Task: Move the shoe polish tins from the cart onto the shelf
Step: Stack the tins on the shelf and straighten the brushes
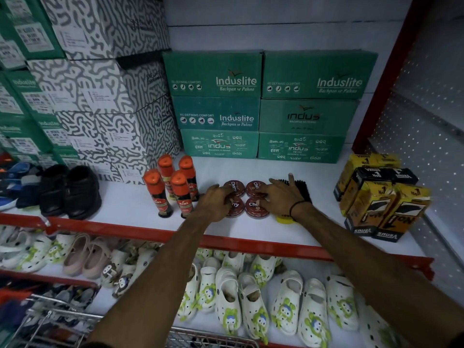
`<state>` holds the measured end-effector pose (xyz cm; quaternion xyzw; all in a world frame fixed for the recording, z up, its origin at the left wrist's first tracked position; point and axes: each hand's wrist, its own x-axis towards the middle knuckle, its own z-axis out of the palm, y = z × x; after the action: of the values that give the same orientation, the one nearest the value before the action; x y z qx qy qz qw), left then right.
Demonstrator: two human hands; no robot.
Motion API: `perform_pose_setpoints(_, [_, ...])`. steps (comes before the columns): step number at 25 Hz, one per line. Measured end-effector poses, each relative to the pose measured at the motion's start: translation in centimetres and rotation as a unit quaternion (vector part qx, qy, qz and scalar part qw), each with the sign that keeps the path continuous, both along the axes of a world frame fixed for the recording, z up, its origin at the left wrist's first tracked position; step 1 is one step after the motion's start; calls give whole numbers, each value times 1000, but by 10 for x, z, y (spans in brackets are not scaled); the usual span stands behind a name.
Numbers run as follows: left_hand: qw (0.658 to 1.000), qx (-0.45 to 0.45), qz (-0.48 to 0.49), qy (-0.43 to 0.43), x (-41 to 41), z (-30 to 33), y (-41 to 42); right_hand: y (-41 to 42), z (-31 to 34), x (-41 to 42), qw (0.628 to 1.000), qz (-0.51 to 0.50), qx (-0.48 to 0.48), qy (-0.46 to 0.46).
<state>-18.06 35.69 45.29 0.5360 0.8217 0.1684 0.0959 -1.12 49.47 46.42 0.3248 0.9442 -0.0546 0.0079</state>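
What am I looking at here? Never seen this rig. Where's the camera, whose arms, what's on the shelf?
No robot here: a person wears one wide-angle camera on the head, looking forward and down, so the two bare arms reaching in are theirs. The white shelf with a red front edge holds four round red polish tins in a two-by-two block. The left hand rests on the left pair, the right hand on the right pair; both seem to be nudging them into place rather than lifting anything. Left of the tins stand four orange-capped polish bottles; a black brush lies behind the right hand. Green shoe boxes are stacked at the back. The wire cart shows at bottom left.
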Motion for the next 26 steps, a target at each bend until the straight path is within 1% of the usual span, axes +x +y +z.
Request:
perform_pose_setpoints(2, [1000, 2, -3, 11, -2, 0, 1, 1, -2, 0, 1000, 3, 2, 22])
perform_pose_setpoints(5, [1000, -2, -3, 15, -4, -1, 3, -1, -2, -2, 999, 7, 5, 31])
perform_pose_setpoints(20, [999, -32, -11, 17, -1, 7, 4, -6, 1, 0, 1000, 9, 5, 29])
perform_pose_setpoints(21, [999, -23, -13, 20, 0, 9, 4, -5, 2, 0, 999, 9, -7, 35])
perform_pose_setpoints(23, [999, 23, -16, 20, 6, 12, 5, -2, 7, 4, 996, 2, -42, 77])
perform_pose_setpoints(25, [997, 58, -47, 23, 19, 17, 11, 6, 13, 15, 992, -13, -56, 116])
perform_pose_setpoints(26, [995, 65, -72, 24, 28, 19, 15, 10, 16, 25, 991, -23, -58, 121])
